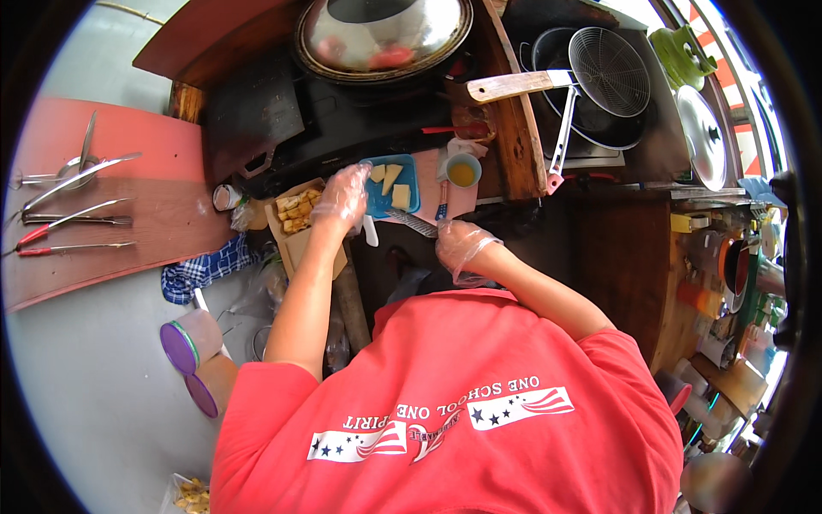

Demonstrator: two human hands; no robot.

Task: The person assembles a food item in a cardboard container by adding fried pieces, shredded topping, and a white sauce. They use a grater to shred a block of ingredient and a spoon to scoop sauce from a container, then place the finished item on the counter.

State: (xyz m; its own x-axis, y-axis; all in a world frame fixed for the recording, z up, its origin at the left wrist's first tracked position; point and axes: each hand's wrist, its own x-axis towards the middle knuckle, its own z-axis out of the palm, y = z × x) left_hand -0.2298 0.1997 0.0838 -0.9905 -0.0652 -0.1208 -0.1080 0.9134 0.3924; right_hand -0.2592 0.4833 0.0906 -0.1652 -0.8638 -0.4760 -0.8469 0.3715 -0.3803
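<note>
Clear plastic gloves cover both hands. My left hand (342, 195) is between an open cardboard box (318, 251) of browned, fried-looking pieces (299, 211) and a blue tray (414, 168). Glare on the glove hides how its fingers are set. Pale yellow pieces that look like cheese (401, 197) lie in the tray. My right hand (462, 245) is closed at the end of a flat metal grater (413, 224), which slants toward the tray's near edge. A white handle (371, 231) sticks out beside my left hand. Just beyond my right hand stands a cup of yellow liquid (462, 174) with a blue-patterned handle (443, 200) beside it.
A large lidded metal pan (384, 38) sits at the far side. To the right, a wire strainer (609, 71) rests over a dark wok (548, 51). Tongs (77, 248) and other utensils lie on the red table (163, 171) at left; purple-lidded tubs (180, 344) are nearer.
</note>
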